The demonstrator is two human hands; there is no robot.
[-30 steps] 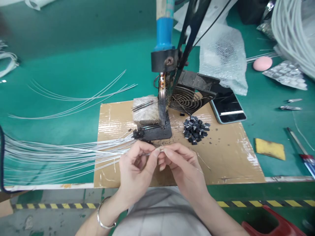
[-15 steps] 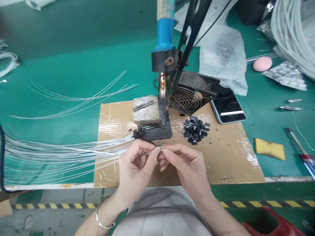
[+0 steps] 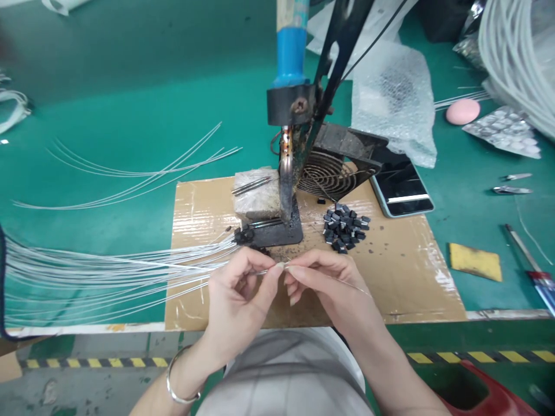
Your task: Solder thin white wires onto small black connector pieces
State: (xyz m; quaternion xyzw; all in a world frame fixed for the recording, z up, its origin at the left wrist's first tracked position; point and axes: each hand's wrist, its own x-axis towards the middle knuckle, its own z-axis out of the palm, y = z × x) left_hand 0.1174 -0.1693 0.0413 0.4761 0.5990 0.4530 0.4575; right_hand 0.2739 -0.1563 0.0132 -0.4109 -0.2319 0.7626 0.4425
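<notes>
Left hand [image 3: 240, 294] and right hand [image 3: 329, 289] still fingertip to fingertip, both pinching one thin silver wire [image 3: 347, 283] over the taped brown cardboard sheet [image 3: 403, 277], right wrist shifted toward four o'clock, small black plastic pieces [image 3: 344, 227] heaped at one o'clock.

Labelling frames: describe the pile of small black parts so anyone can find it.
Find the brown cardboard sheet on the green bench. The pile of small black parts lies on it, right of the soldering stand and before the fan. Nothing else there is a loose heap.

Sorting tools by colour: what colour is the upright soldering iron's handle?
Blue, on the upright soldering iron's handle; head view shows it.
</notes>
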